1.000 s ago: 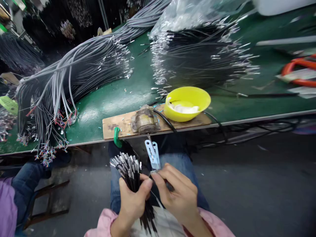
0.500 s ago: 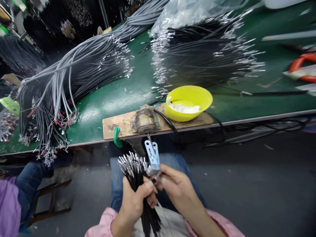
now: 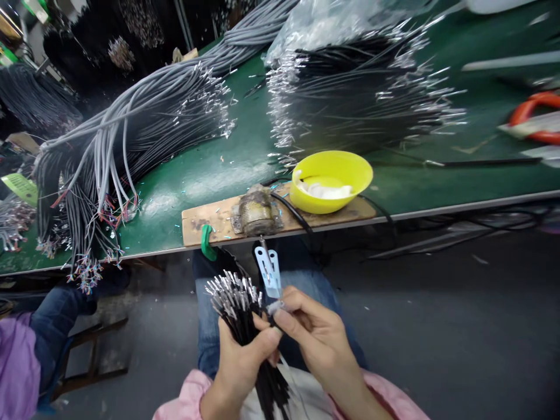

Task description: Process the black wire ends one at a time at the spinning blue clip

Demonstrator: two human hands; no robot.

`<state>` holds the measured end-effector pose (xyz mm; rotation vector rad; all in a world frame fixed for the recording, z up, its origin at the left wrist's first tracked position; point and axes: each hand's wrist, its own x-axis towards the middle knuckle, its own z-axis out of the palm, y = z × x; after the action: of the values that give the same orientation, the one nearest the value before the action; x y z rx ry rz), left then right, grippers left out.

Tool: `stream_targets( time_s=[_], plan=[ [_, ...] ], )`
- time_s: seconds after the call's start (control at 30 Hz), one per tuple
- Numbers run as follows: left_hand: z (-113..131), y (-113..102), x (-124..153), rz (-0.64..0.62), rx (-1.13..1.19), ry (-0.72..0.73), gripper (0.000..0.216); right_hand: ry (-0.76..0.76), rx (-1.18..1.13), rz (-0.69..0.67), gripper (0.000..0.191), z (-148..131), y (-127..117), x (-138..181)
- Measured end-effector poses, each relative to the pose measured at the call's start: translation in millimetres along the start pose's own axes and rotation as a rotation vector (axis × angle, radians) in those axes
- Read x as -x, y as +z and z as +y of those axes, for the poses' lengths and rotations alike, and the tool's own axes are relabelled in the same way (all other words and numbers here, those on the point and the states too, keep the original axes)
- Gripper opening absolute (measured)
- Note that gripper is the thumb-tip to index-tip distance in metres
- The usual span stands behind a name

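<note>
My left hand (image 3: 242, 356) is closed around a bundle of black cables (image 3: 238, 312), whose silvery stripped ends fan upward. Pinched between the thumb and fingers of my right hand (image 3: 317, 335) is the pale, foil-like end of one cable (image 3: 275, 306), close beside the bundle. Just above those fingertips hangs a light-blue plastic clip (image 3: 268, 271), fixed to the shaft of a small motor (image 3: 257, 213). The motor sits on a wooden board (image 3: 196, 227) at the table's front edge. Whether the clip touches the cable end is hard to make out.
A green clamp (image 3: 208, 242) grips the board's left end. On its right stands a yellow bowl (image 3: 332, 201) with white material inside. Black cables (image 3: 345, 105) and grey cables (image 3: 126, 105) cover the green table (image 3: 437, 195). Orange-handled scissors (image 3: 522, 114) lie right. Another person's purple sleeve (image 3: 17, 361) shows left.
My right hand has shifted slightly, its thumb now lying over the pale cable end below the clip. The clip's lower end shows less blur and bulk. My left hand keeps its hold on the bundle.
</note>
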<state>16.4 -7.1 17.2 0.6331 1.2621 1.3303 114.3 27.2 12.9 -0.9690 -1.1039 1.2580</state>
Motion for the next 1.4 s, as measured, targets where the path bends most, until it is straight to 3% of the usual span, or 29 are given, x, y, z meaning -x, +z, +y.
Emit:
stream_targets(
  time_s=[0.13, 0.2, 0.27, 0.33, 0.47, 0.63, 0.83, 0.9, 1.03, 1.13, 1.27, 1.4],
  plan=[
    [2, 3, 1, 0.038, -0.014, -0.022, 0.037, -0.261, 0.248, 0.114, 0.019, -2, 0, 3],
    [2, 4, 0, 0.01, 0.033, -0.059, 0.039, -0.268, 0.246, 0.117, 0.016, -2, 0, 3],
    [2, 3, -2, -0.034, 0.101, -0.101, 0.038, -0.128, 0.093, 0.039, 0.018, -1, -1, 3],
    [1, 1, -3, -0.073, 0.171, -0.122, 0.038, 0.125, -0.187, -0.056, 0.026, -1, -1, 0],
    [2, -4, -3, -0.154, 0.126, -0.022, 0.038, 0.566, -0.663, -0.194, 0.034, -1, 0, -4],
    [12, -5, -1, -0.03, -0.079, 0.108, 0.025, 0.704, -0.791, -0.316, 0.032, 0, 0, -5],
    [18, -1, -5, -0.089, -0.058, 0.044, 0.044, 0.602, -0.678, -0.213, 0.032, 5, 4, -1],
    [19, 3, -6, 0.029, -0.043, 0.003, 0.046, 0.416, -0.437, -0.119, 0.027, 4, 6, 1],
    [19, 8, -7, 0.205, -0.077, 0.023, 0.043, -0.128, 0.144, 0.076, 0.016, 0, 8, 10],
    [17, 6, -8, 0.234, -0.114, 0.035, 0.04, -0.333, 0.244, 0.1, 0.02, -2, 7, 15],
    [11, -2, -7, 0.212, -0.092, -0.004, 0.035, -0.159, 0.185, 0.206, 0.01, -1, 4, 13],
    [7, -7, -7, 0.123, -0.093, -0.055, 0.037, -0.05, 0.151, 0.04, 0.006, -1, 0, 6]
  ],
)
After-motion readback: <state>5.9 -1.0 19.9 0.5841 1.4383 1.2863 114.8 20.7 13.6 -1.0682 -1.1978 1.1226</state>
